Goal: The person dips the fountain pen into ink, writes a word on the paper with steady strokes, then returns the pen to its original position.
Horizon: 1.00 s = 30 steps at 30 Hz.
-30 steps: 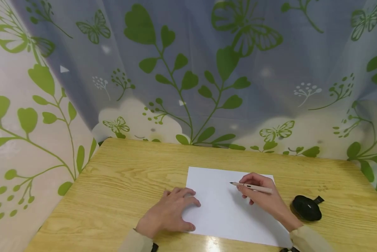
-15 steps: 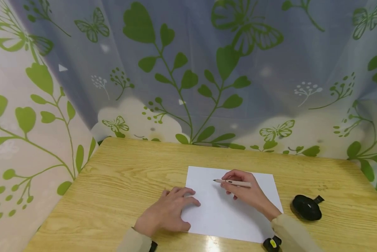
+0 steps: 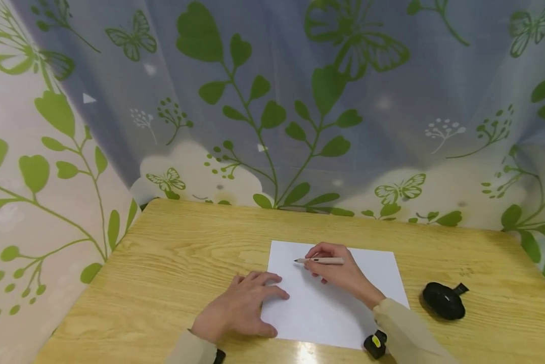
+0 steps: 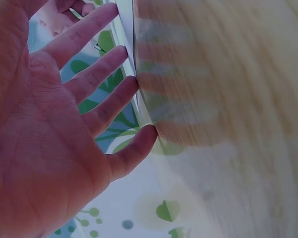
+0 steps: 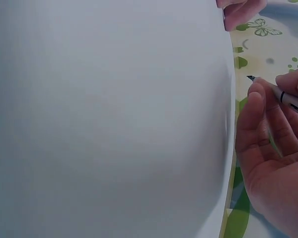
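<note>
A blank sheet of white paper (image 3: pixel 327 308) lies on the wooden table. My right hand (image 3: pixel 333 265) pinches a pale pen (image 3: pixel 322 261) with a dark tip over the upper left part of the sheet, the tip pointing left. In the right wrist view the pen (image 5: pixel 288 99) sits between thumb and fingers, its nib in the air just beyond the paper's surface. My left hand (image 3: pixel 242 306) rests with spread fingers on the sheet's left edge; the left wrist view shows its fingertips (image 4: pixel 131 84) touching down along the paper's edge and the tabletop.
Right of the paper lies a black oval object (image 3: pixel 443 301) with a short tab. The wooden table (image 3: pixel 163 263) reaches back to a curtain (image 3: pixel 272 101) printed with leaves and butterflies. A black wrist device (image 3: pixel 375 344) is at the right sleeve.
My right hand has moved left across the sheet with the pen, from its upper right part to its upper left. My left hand has stayed in place.
</note>
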### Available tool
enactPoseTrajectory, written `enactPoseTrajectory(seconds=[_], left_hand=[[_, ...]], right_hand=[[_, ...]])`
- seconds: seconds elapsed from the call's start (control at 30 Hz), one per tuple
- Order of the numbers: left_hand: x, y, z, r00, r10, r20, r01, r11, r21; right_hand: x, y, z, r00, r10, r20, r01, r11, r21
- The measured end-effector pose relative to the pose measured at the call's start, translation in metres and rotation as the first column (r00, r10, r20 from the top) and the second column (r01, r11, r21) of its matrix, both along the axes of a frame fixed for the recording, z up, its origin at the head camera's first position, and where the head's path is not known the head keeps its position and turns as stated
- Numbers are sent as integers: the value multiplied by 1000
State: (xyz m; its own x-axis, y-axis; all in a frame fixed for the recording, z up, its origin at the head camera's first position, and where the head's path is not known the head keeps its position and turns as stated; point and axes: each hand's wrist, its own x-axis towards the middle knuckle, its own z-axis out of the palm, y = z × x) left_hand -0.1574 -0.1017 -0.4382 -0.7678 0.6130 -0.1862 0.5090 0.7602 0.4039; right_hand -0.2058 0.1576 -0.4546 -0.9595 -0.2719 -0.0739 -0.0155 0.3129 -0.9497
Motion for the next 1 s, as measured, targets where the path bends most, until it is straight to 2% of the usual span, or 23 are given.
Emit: enactPoseTrajectory(seconds=[0.37,1.0], left_hand=[[-1,1,-2,1000,-15,-15,15,1000,4],[-2,0,-3,1000,-10,-18,10,1000,13]], right_hand=[[-7,-12,-7,999,27,25,-28,999,24],[-11,-19,-4,999,48,14,-49,995,85]])
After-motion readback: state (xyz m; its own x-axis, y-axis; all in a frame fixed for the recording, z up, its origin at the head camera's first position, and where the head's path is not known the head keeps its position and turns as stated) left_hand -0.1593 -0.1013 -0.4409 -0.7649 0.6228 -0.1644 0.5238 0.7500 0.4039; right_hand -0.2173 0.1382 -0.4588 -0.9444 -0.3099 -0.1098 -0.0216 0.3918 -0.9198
